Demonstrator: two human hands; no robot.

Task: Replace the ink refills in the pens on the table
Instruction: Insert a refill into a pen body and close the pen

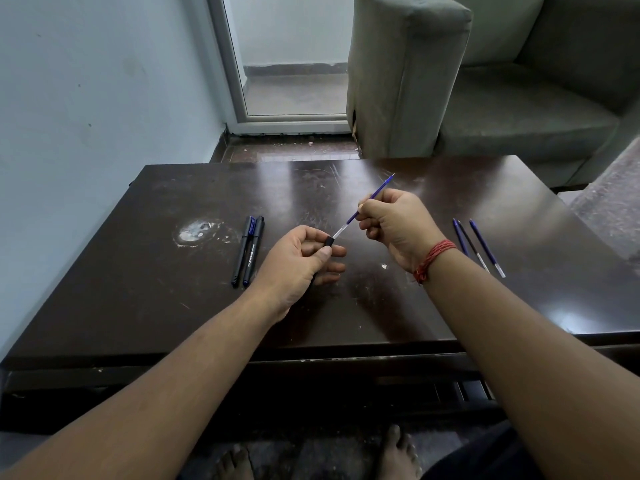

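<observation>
My left hand (300, 263) grips a black pen barrel (328, 242), mostly hidden in the fist, its open end pointing up and right. My right hand (398, 223) pinches a blue ink refill (349, 220) near its middle. The refill's clear lower end meets the barrel's mouth, and its tip points away toward the far right. Two capped black pens (249, 251) lie side by side on the dark table (173, 271) left of my hands. Three loose refills (478, 244) lie on the table to the right, past my right wrist.
A grey sofa (502, 109) stands behind the table's far right edge. A glass door (294, 64) and a pale wall are at the back left. A white scuff (195, 232) marks the tabletop. My bare feet show below the near edge.
</observation>
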